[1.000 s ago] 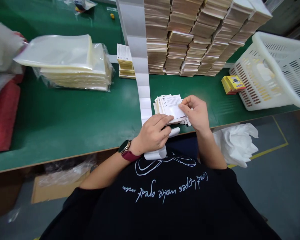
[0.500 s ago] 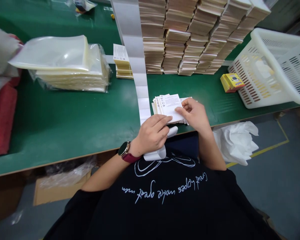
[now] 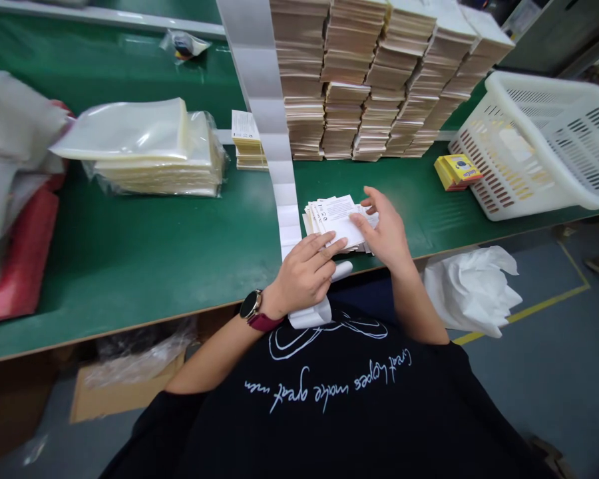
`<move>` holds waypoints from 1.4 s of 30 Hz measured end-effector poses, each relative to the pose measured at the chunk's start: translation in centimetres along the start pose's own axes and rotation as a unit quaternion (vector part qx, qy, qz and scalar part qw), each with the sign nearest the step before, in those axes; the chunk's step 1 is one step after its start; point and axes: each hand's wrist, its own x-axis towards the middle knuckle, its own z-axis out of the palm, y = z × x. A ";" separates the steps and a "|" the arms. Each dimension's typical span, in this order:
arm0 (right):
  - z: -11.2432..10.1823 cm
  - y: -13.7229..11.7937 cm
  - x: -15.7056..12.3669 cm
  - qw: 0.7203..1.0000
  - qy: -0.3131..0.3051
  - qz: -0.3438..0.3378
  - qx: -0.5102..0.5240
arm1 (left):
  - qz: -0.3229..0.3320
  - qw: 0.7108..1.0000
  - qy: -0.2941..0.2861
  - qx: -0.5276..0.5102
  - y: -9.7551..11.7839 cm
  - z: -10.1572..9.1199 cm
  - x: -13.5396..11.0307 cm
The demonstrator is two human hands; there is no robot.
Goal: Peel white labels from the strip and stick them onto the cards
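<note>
A small fanned stack of white printed cards [image 3: 335, 216] lies near the front edge of the green table [image 3: 144, 253]. My left hand [image 3: 304, 273], with a watch on the wrist, rests its extended fingers on the near edge of the top card. My right hand [image 3: 385, 229] curls around the right side of the stack, thumb on the top card. A long white strip of label backing [image 3: 264, 113] runs down the table past the stack's left side and hangs over the edge under my left hand.
Tall stacks of brown-edged cards [image 3: 374, 73] stand behind. A white plastic basket [image 3: 539, 143] is at right, small yellow boxes [image 3: 456, 171] beside it. Clear bags [image 3: 144, 146] are piled at left, next to a short card stack [image 3: 247, 141]. White plastic bag [image 3: 472, 286] hangs below the table edge.
My right hand has slid from the top card's right edge down around the stack's side. The left fingers stay on the card. The view shifted slightly.
</note>
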 end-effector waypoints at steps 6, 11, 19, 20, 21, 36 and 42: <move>-2.9 -0.1 -0.2 0.955 -0.191 -0.203 -0.103 | -0.032 0.999 0.033 -0.021 0.0 0.1 -0.5; -4.0 -0.2 -1.1 0.944 -0.223 -0.210 -0.123 | -0.038 0.998 0.043 -0.035 -0.1 0.2 -0.7; -4.3 -0.4 -1.3 0.950 -0.212 -0.206 -0.096 | -0.035 0.998 0.046 -0.011 0.0 0.0 -0.6; -4.3 -0.4 -1.4 0.951 -0.212 -0.204 -0.093 | -0.034 0.998 0.046 -0.011 0.0 0.0 -0.6; -4.3 -0.5 -1.4 0.951 -0.213 -0.203 -0.091 | -0.035 0.998 0.046 -0.012 0.0 0.0 -0.6; -3.8 0.0 -1.5 0.959 -0.196 -0.193 -0.067 | -0.031 0.998 0.039 -0.026 -0.1 0.1 -0.5; -3.8 -0.1 -1.7 0.963 -0.191 -0.182 -0.052 | -0.033 0.998 0.042 -0.030 -0.1 0.2 -0.6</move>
